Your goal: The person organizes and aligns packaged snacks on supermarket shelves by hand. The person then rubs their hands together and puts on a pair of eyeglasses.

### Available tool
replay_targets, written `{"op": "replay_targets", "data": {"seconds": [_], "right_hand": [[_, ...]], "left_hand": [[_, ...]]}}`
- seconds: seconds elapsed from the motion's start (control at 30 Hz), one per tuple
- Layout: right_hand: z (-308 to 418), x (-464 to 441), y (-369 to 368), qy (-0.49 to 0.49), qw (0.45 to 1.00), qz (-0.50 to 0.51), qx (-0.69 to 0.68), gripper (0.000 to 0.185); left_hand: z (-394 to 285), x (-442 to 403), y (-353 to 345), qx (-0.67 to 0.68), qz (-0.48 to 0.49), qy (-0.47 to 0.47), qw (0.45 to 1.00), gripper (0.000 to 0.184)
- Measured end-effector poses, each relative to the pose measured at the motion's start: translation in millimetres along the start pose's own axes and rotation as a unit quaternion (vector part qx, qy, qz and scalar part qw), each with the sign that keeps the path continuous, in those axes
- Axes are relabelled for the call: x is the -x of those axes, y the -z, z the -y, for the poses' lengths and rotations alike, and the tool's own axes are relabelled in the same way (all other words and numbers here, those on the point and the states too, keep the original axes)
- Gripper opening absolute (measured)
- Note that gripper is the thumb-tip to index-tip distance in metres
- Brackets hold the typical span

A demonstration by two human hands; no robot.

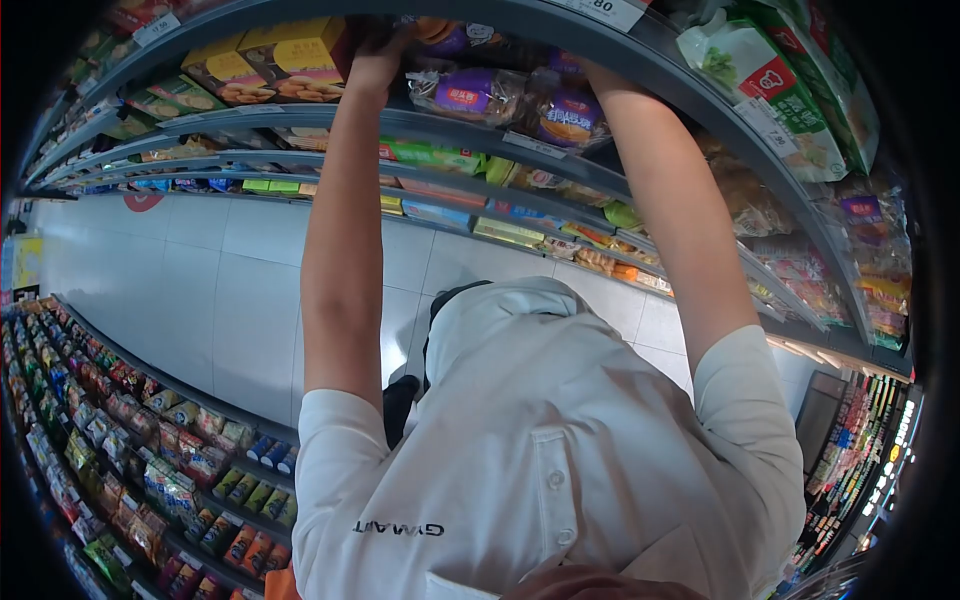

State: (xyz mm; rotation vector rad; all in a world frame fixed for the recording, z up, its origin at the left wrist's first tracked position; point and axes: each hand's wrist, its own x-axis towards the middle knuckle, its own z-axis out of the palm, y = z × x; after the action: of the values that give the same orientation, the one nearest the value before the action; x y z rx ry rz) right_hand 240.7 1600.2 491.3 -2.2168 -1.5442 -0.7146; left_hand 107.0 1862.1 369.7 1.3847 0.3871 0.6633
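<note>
My left hand (376, 66) reaches into an upper shelf, between yellow boxes (292, 60) with pictures of baked food and purple-labelled bread packs. Its fingers are in shadow by the dark edge of a box, so their grip is unclear. One clear-wrapped bread pack (467, 95) lies just right of that hand. Beside it, another purple-labelled pack (566, 115) sits close to my right wrist (606, 82). The upper shelf's edge hides the fingers of my right hand, and anything in them.
A grey shelf (690, 75) with price tags curves over my right forearm. Green-and-white bags (775, 85) stand on it at upper right. Lower shelves hold several rows of packaged goods. Behind at left stands a snack rack (150, 440), across a tiled floor (230, 290).
</note>
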Motion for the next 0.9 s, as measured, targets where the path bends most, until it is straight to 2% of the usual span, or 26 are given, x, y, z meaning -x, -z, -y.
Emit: {"op": "replay_targets", "data": {"seconds": [0.1,0.2,0.3,0.4,0.43,0.53,0.63,0.73,0.83,0.9], "right_hand": [[0,0,1,0.000,1.000,0.001,-0.003,0.044],[2,0,1,-0.002,1.000,0.002,-0.007,0.044],[3,1,2,-0.002,1.000,0.005,-0.010,0.044],[2,-1,1,0.001,1.000,0.009,-0.012,0.044],[3,0,2,0.002,1.000,0.010,-0.013,0.044],[-1,-3,2,0.010,1.000,0.013,-0.010,0.045],[1,-4,2,0.016,1.000,0.013,-0.008,0.045],[4,-7,0,0.026,1.000,0.014,-0.007,0.045],[10,-13,-1,0.040,0.999,0.015,-0.005,0.045],[15,-16,-4,0.051,0.999,0.017,-0.004,0.045]], "left_hand": [[-14,18,6,0.011,-0.041,-0.021,0.999,0.055],[-40,60,-3,0.103,-0.089,-0.023,0.990,0.059],[-44,97,-13,0.014,-0.047,-0.153,0.987,0.061],[-43,112,-13,-0.170,0.024,-0.189,0.967,0.066],[-46,115,-15,-0.172,0.029,-0.147,0.974,0.060],[-46,108,-15,-0.232,0.020,-0.148,0.961,0.044],[-36,96,-16,-0.148,0.015,-0.172,0.974,0.029],[-42,95,-15,-0.197,0.019,-0.124,0.972,0.027],[-39,91,-16,-0.192,0.015,-0.100,0.976,0.028],[-37,89,-19,-0.173,0.012,-0.132,0.976,0.029]]}}
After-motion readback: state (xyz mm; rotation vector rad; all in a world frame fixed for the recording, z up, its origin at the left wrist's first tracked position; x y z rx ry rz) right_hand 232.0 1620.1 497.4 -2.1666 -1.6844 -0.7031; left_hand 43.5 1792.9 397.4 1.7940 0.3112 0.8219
